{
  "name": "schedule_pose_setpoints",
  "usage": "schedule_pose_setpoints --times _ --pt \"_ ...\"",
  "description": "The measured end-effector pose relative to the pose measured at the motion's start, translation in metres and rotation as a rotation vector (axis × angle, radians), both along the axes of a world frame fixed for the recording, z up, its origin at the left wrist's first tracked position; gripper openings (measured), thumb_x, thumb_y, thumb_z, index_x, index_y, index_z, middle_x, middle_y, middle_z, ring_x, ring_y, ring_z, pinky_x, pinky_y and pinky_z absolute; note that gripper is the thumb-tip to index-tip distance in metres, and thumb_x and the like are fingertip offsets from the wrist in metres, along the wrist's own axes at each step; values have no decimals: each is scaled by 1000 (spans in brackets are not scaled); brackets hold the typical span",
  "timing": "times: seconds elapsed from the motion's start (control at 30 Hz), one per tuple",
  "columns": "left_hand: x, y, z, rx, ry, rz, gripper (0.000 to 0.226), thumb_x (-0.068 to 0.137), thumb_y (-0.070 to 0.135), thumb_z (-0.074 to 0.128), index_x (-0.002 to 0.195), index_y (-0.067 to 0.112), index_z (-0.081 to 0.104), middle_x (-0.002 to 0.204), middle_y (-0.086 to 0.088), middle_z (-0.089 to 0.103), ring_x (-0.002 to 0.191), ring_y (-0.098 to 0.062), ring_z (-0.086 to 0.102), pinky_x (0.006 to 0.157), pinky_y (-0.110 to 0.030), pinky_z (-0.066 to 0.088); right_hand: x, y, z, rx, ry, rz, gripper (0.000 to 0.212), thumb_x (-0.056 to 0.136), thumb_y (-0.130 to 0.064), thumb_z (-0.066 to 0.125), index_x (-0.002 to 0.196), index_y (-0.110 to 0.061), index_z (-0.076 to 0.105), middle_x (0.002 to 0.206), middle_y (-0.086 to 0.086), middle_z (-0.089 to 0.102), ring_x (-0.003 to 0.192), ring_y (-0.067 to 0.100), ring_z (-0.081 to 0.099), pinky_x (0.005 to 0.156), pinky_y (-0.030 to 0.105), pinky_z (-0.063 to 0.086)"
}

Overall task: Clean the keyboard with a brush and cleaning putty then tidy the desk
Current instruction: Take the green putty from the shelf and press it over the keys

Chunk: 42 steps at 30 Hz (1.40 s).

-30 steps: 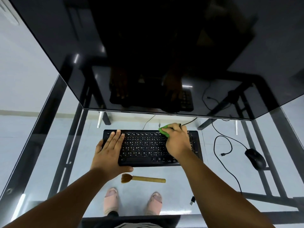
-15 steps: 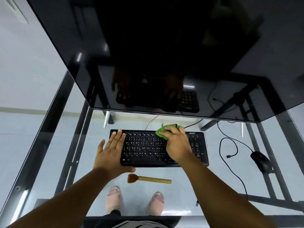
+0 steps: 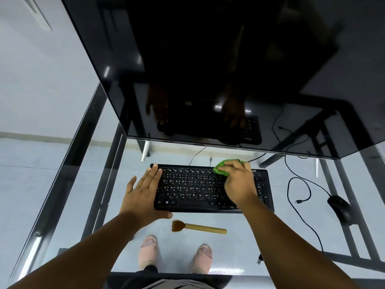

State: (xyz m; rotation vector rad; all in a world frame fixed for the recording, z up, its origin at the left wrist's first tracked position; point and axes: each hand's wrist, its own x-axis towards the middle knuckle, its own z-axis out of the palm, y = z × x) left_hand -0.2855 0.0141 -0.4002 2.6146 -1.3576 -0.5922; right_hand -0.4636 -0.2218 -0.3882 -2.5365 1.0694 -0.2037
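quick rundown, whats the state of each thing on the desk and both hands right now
keyboard: flat on the glass desk, cable attached
cleaning putty: pressed on the keyboard's top row
right hand: fingers curled, gripping the putty
left hand: open, flat on the keyboard's left end
brush: lying unused in front of the keyboard
mouse: idle, right of the keyboard
monitor: screen dark
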Motion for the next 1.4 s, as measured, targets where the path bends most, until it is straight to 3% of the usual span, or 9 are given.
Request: schedule_pose_setpoints --times 0.1,0.2,0.3,0.4,0.53,0.77,1.03,1.4 --pt "3 5 -1 11 -1 13 133 58 83 59 152 24 -13 156 10 -25 143 -6 -20 120 -42 -8 13 11 2 22 7 -98 56 76 12 52 113 -25 72 119 -10 61 106 20 39 89 43 47" --pt "4 8 -1 10 -6 14 133 59 83 60 152 23 -14 156 10 -24 143 -7 -20 120 -43 -7 40 35 8 62 28 0 57 80 7 52 122 -29 67 125 -13 56 108 14 35 96 37 41" --pt "7 11 -1 19 -18 9 132 59 82 59 152 23 -12 158 9 -21 143 -7 -20 120 -44 -5 69 57 10 78 26 120 58 82 4 51 126 -32 63 128 -15 54 108 13 36 94 34 40" --pt "12 16 0 13 -23 23 131 60 82 60 152 22 -11 158 8 -19 144 -8 -18 120 -43 -6 86 71 5 82 32 226 64 80 7 52 124 -38 63 127 -16 53 106 15 36 88 33 41" --pt "18 23 0 24 -29 24 127 63 83 57 153 22 -11 158 8 -20 144 -9 -21 118 -41 -9 77 65 5 43 47 288 65 79 9 53 122 -39 64 128 -16 53 112 16 38 92 35 40" --pt "26 33 -3 60 -3 37 125 65 84 55 153 24 -11 157 8 -22 145 -10 -19 119 -42 -8 60 45 -1 22 0 16 52 77 8 54 103 -32 75 116 -15 61 103 18 41 87 42 47" --pt "31 35 -2 87 30 39 124 65 82 56 153 24 -8 160 9 -16 147 -9 -13 119 -42 -5 107 78 1 87 5 230 59 79 10 53 116 -34 70 123 -16 56 106 14 38 92 35 43" --pt "35 35 -3 92 47 35 123 65 82 58 154 24 -5 161 8 -14 148 -10 -11 119 -42 -4 63 38 4 13 23 19 54 78 11 52 103 -31 75 116 -15 61 101 17 39 89 34 46"
